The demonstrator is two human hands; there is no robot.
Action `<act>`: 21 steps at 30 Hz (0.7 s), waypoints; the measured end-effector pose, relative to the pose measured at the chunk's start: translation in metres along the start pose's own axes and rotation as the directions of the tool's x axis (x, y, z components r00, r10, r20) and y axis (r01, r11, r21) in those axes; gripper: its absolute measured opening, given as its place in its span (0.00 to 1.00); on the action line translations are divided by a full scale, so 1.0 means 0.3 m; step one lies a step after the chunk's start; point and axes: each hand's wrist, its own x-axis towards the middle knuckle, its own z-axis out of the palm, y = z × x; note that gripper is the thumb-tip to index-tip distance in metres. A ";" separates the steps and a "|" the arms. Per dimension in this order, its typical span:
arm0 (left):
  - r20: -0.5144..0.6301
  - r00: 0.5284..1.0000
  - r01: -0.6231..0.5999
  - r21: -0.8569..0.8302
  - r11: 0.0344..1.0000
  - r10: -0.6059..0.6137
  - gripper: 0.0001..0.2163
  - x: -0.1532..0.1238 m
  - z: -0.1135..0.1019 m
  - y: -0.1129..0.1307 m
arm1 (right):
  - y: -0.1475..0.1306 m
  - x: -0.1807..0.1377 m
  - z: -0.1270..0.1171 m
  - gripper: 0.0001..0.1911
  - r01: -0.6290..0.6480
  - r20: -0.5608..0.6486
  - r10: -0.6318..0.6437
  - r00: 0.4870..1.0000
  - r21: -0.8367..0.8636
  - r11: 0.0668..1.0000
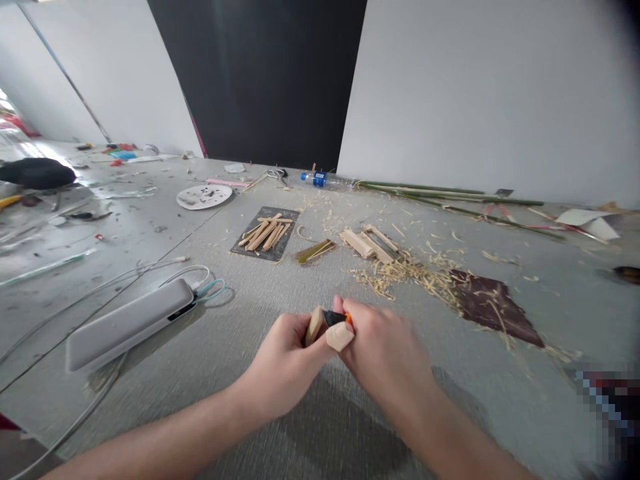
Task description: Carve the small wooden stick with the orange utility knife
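My left hand is closed around a short pale bamboo piece, held just above the grey floor. My right hand is closed on a knife with a black and orange handle, pressed against a second pale chip of the wood. The two hands meet in the lower middle of the head view. The blade itself is hidden between them.
A black mat with several cut sticks lies ahead, split bamboo blocks and shavings to its right, a dark sheet, green bamboo stalks, a water bottle, a white plate, a grey power bank with cables on the left.
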 end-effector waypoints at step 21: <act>0.033 0.997 -0.079 0.264 0.961 0.073 0.25 0.010 -0.037 0.011 | 0.026 0.018 -0.033 0.14 0.095 0.092 -0.098 0.991 0.038 0.995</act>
